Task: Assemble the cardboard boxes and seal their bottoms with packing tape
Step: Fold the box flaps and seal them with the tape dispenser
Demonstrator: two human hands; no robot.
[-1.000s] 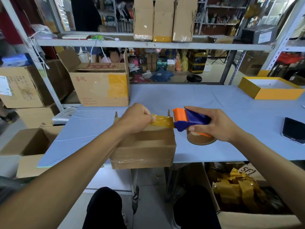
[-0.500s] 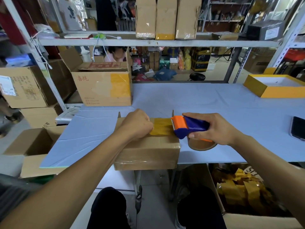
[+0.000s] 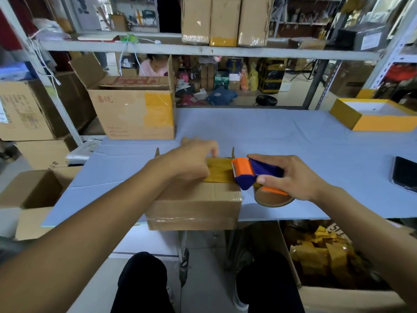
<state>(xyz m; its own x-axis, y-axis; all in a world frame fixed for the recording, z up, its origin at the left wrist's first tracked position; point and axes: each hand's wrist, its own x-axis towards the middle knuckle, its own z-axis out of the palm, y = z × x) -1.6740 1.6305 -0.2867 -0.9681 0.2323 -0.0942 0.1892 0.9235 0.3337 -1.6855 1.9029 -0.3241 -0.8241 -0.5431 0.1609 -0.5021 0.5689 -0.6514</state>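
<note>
A small brown cardboard box [image 3: 194,208] sits at the near edge of the blue-grey table [image 3: 293,136], overhanging it toward me. A strip of yellow packing tape [image 3: 220,171] lies across its top. My left hand [image 3: 191,161] rests flat on the box and the tape's left part, fingers stretched out. My right hand [image 3: 291,175] grips a blue and orange tape dispenser [image 3: 252,172] with its brown roll below, at the box's right edge. The orange toothed blade touches the tape's right end.
A large open carton [image 3: 135,114] stands at the table's back left, a yellow tray [image 3: 372,116] at the back right, a black phone [image 3: 405,173] at the right edge. Open boxes sit on the floor at left [image 3: 29,199] and lower right [image 3: 338,297]. My knees are under the table.
The tape strip came down flat onto the box top. My left hand opened from a fist and now presses flat on it. The dispenser stayed at the box's right edge.
</note>
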